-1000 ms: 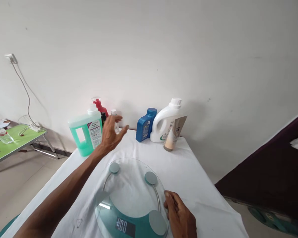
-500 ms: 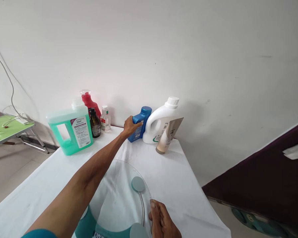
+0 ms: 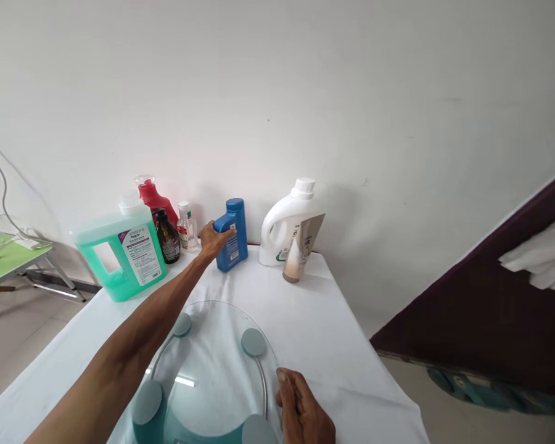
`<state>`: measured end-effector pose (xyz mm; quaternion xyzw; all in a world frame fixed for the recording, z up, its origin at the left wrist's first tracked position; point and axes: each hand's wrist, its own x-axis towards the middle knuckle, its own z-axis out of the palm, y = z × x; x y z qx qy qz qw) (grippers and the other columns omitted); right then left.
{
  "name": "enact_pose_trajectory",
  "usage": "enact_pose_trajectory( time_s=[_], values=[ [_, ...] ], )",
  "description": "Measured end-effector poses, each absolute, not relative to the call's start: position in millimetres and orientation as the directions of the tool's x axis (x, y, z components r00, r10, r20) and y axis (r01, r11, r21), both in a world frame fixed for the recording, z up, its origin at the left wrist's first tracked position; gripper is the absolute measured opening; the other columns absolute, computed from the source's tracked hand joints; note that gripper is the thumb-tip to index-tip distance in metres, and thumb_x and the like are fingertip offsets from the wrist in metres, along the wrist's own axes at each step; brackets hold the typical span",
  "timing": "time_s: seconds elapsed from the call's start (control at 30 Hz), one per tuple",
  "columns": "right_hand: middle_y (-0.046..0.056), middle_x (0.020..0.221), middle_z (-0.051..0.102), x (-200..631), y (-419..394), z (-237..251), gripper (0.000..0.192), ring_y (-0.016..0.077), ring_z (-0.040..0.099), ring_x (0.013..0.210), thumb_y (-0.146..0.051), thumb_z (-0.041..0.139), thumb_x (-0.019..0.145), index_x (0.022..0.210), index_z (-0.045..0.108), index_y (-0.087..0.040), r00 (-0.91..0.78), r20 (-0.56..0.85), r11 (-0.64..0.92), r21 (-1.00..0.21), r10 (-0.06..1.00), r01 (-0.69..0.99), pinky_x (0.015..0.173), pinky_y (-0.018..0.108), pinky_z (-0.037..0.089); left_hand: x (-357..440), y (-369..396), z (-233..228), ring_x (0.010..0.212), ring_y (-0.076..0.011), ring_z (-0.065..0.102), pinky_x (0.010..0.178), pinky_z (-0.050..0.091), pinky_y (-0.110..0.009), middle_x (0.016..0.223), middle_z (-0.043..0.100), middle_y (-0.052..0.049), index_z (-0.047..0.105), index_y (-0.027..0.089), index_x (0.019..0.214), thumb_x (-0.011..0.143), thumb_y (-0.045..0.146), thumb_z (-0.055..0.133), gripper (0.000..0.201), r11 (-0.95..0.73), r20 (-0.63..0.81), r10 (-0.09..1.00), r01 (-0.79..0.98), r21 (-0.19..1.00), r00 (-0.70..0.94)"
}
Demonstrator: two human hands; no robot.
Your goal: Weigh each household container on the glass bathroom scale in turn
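Note:
My left hand point(image 3: 211, 240) is wrapped around the handle side of a blue plastic bottle point(image 3: 237, 237), which is upright on the cloth near the wall. In front of me is a round glass bathroom scale point(image 3: 213, 357) with grey round pads and a teal band. Its right rim is pinched between the thumb and fingers of my right hand point(image 3: 303, 407). Right of the blue bottle stands a white jug point(image 3: 282, 225) with a handle, a gap between them. A brown and beige tube point(image 3: 300, 253) stands on its cap before the jug.
At the left of the white-clothed table point(image 3: 351, 357) stand a green liquid jug point(image 3: 108, 253), a dark pump bottle point(image 3: 167, 240), a red bottle point(image 3: 155, 198) and a small clear bottle point(image 3: 187, 228). Behind them rises the wall point(image 3: 277, 92). A green folding table point(image 3: 9, 259) is at far left.
The blue bottle has moved left, away from the white jug, with my left hand still on it. My right hand stays at the scale's rim. The camera view has shifted slightly.

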<state>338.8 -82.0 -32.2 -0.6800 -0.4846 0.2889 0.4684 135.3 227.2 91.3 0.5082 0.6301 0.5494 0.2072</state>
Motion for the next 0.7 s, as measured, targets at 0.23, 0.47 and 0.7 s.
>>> enact_pose_trajectory(
  time_s=[0.23, 0.47, 0.7],
  values=[
    [0.002, 0.062, 0.064, 339.1, -72.0, -23.8, 0.068, 0.0231, 0.061, 0.055, -0.088, 0.037, 0.101, 0.076, 0.062, -0.03, 0.305, 0.167, 0.021, -0.903, 0.938, 0.429, 0.06, 0.034, 0.048, 50.6, 150.8, 104.6, 0.077, -0.0257, 0.077, 0.071, 0.063, -0.036, 0.085, 0.08, -0.005, 0.08, 0.017, 0.094, 0.054, 0.043, 0.104, 0.054, -0.207, 0.254, 0.854, 0.15, 0.967, -0.454],
    [0.004, 0.065, 0.069, 338.3, -70.9, -14.8, 0.054, 0.0231, 0.064, 0.058, -0.076, 0.042, 0.099, 0.076, 0.059, -0.03, 0.259, 0.164, 0.033, -0.895, 0.952, 0.445, 0.061, 0.035, 0.047, 26.6, 39.2, 147.2, 0.079, -0.0261, 0.078, 0.074, 0.067, -0.038, 0.086, 0.082, -0.005, 0.083, 0.017, 0.095, 0.053, 0.045, 0.108, 0.056, -0.315, 0.335, 0.889, 0.115, 0.942, -0.313],
    [0.006, 0.066, 0.07, 335.8, -78.7, -4.6, 0.052, 0.0241, 0.064, 0.062, -0.075, 0.045, 0.096, 0.074, 0.058, -0.03, 0.233, 0.143, 0.021, -0.888, 0.962, 0.46, 0.063, 0.035, 0.048, 43.6, -27.3, 136.4, 0.085, -0.0272, 0.078, 0.078, 0.067, -0.04, 0.093, 0.083, -0.007, 0.082, 0.017, 0.097, 0.058, 0.044, 0.106, 0.053, -0.263, 0.279, 0.947, 0.115, 0.958, -0.156]
  ],
)
